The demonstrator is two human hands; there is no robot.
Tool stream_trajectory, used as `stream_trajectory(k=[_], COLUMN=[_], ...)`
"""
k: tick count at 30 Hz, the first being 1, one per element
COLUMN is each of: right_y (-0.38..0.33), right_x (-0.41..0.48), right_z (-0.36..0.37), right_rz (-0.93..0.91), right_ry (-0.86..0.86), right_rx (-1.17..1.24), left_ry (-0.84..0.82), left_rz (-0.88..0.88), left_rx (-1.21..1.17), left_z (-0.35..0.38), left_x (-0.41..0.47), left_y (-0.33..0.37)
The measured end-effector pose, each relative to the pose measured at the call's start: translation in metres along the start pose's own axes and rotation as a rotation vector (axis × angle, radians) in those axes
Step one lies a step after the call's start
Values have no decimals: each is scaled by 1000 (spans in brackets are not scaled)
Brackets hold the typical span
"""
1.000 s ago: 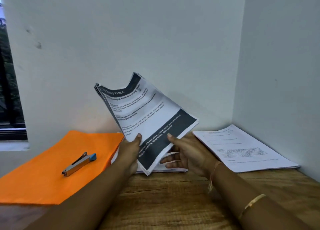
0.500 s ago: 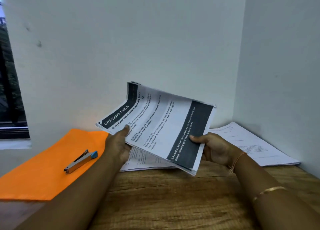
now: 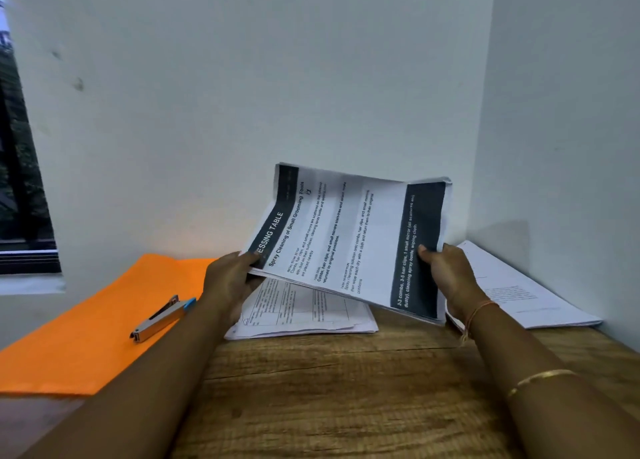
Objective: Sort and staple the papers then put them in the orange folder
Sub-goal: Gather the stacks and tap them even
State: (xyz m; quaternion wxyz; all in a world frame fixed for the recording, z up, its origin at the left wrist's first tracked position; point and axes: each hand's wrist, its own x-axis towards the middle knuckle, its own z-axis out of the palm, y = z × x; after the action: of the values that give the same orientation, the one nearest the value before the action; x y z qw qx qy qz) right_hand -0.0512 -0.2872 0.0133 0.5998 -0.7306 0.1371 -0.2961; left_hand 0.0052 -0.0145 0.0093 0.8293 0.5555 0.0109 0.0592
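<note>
Both grips closed: your left hand [image 3: 228,278] and right hand [image 3: 446,275] pinch opposite ends of the printed sheaf [image 3: 346,237]. Square its edges before reaching for the stapler [image 3: 162,318].

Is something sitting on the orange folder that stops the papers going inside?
Yes. The stapler lies on top of the orange folder, to the left of the held papers, which the left hand and right hand grip. It would likely have to come off before the folder can open. Nothing else visible lies on the folder.
</note>
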Motion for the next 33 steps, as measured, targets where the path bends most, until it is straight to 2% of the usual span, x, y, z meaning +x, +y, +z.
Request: stream_trajectory(k=[4,11,22,27,33], right_y=[6,10,4,3,-2], right_x=[6,7,-6,-14,-23], right_z=[-5,-9,-5,3,19], right_rz=[-36,-67,-354,-430,-519], right_ry=[89,125,177,142,140], right_rx=[-135,-207,-186,-125,-78], left_ry=[-63,-188,-122,-148,-135], left_rz=[-17,24,283,313,479], left_rx=[48,188,661,865,1025], left_z=[-1,-4,-9,-14,-8], left_x=[1,1,11,15,8], left_y=[-1,-6,-16,-22,-23])
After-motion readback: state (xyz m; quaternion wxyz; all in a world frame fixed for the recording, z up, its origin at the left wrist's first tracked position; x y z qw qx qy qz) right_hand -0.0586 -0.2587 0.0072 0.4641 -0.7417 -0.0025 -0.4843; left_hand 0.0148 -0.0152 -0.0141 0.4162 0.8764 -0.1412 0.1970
